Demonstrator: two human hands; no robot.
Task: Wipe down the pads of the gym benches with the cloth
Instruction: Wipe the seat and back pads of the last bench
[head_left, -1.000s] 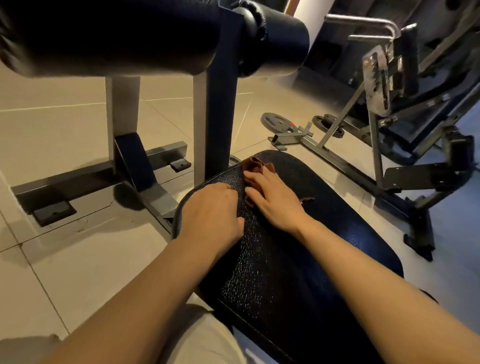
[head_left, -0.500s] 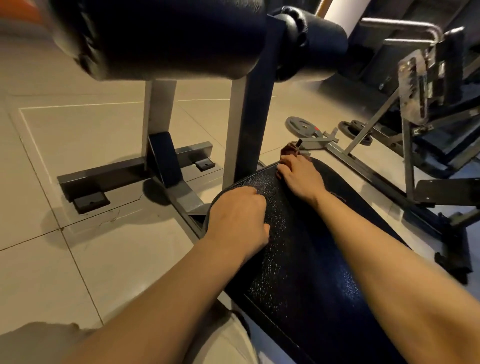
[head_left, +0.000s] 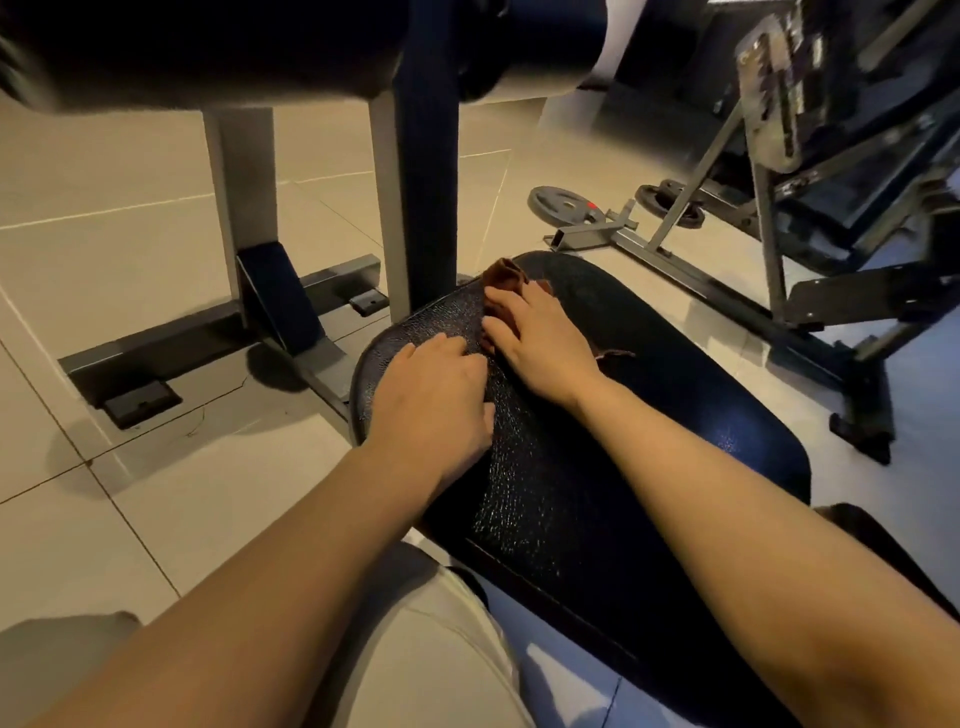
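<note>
Since half a second ago, right hand is sliding the brown cloth back from the bench pad's far edge, palm down, fingers spread flat over it. Left hand is resting beside it, fingers curling loosely, holding nothing.

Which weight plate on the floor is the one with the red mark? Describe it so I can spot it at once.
Start from the black seat pad under the hands and look past its far end to the tiled floor. Two round plates lie there; the marked plate is the grey one nearer the upright post, with a small red spot. The other plate is darker.
</note>
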